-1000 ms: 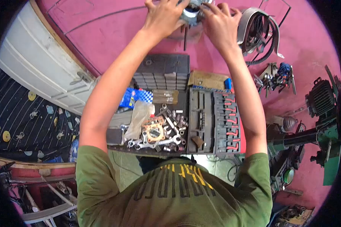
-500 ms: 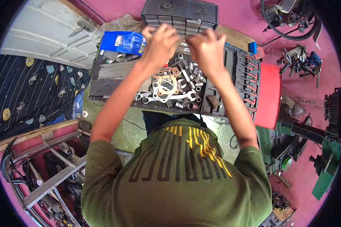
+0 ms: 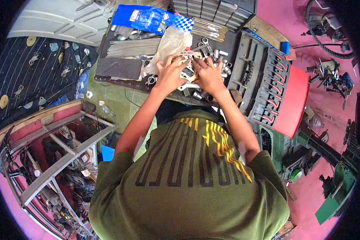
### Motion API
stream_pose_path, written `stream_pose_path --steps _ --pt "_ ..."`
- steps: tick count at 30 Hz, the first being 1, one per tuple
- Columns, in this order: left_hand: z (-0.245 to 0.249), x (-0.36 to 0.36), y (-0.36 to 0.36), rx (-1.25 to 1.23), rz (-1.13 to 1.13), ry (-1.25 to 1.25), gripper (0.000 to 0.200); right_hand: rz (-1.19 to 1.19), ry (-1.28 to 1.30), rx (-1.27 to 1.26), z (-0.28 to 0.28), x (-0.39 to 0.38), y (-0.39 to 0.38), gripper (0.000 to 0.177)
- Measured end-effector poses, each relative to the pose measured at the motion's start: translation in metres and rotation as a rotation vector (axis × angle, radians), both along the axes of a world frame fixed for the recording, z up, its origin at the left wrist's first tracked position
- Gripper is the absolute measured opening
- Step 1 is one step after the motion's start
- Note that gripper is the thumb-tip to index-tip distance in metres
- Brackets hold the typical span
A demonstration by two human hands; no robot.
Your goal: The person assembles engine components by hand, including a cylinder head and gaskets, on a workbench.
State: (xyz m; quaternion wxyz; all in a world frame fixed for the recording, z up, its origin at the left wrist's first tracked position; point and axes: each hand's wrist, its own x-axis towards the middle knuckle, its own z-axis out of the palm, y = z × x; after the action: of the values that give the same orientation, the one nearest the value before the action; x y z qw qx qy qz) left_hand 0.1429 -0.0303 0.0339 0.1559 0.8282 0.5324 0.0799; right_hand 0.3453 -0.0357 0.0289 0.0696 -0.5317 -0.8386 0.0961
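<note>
A cluster of pale, thin engine gaskets (image 3: 189,75) lies among the tools at the front of the workbench. My left hand (image 3: 171,75) comes at it from the left, with bent fingers closed at its edge. On the opposite side my right hand (image 3: 208,76) has its fingers curled onto the same gaskets. The fingertips are partly hidden. Just behind my left hand is a crumpled translucent plastic bag (image 3: 173,43). Sockets (image 3: 224,60) and spanners (image 3: 204,47) are scattered close to my right hand.
A blue packet (image 3: 148,19) lies at the back left, above a bundle of thin metal rods (image 3: 132,48). A drawer cabinet (image 3: 216,12) stands behind. To the right is an open red tool case (image 3: 294,100). A metal frame (image 3: 64,160) with parts stands lower left.
Both hands have come down and nearer from the back of the bench onto the gaskets. The plastic bag now lies beside my left hand. The camera view has shifted.
</note>
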Motion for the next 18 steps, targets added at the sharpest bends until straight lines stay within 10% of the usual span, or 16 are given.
stream_pose_path --steps 18 --pt "0.0115 -0.0028 -0.0009 0.002 -0.01 0.039 0.088 -0.06 0.113 -0.017 0.0036 0.0044 -0.0095 0.082"
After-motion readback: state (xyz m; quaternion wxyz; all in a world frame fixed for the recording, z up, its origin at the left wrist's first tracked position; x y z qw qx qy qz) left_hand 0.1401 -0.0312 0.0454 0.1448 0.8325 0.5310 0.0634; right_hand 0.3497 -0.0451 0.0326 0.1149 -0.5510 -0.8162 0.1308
